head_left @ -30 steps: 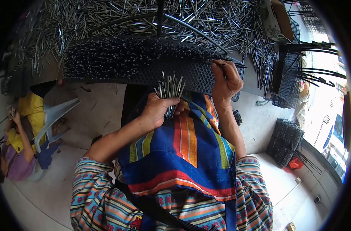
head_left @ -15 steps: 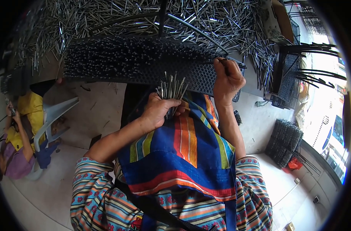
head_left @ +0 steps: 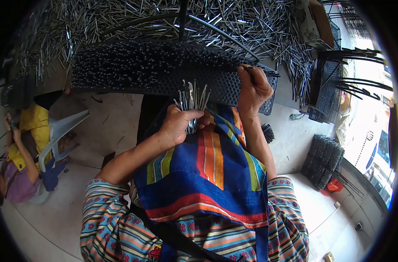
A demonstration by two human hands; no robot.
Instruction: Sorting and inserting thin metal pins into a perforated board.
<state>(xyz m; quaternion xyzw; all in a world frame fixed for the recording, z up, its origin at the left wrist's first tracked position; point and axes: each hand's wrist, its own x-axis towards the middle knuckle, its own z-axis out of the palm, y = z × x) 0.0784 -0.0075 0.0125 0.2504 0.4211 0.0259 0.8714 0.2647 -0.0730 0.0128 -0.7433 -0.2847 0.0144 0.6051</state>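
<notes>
My left hand [head_left: 179, 124] is closed round a bundle of thin metal strips [head_left: 192, 98], their ends fanning upward in front of my lap. Beyond it lies a long black perforated plate [head_left: 227, 85], its left and back parts crowded with upright dark pins [head_left: 116, 65]. Bare rows of holes show on its near right part. Over the plate's right end is my right hand [head_left: 255, 89], fingers pinched together at the back rows. Whatever sits between those fingertips is too small and dark to make out. A striped blue apron [head_left: 212, 161] covers my lap.
A large heap of loose metal strips [head_left: 133, 24] spreads behind the plate, crossed by a bent rod [head_left: 225, 37]. An open cardboard box [head_left: 314, 24] stands at the back right. Dark stacked racks [head_left: 323, 161] rest on the floor at right. At left another person [head_left: 22, 174] works beside a grey chair [head_left: 61, 135].
My right hand has shifted slightly left along the plate, still pinched. The strips in my left hand have changed their spread a little.
</notes>
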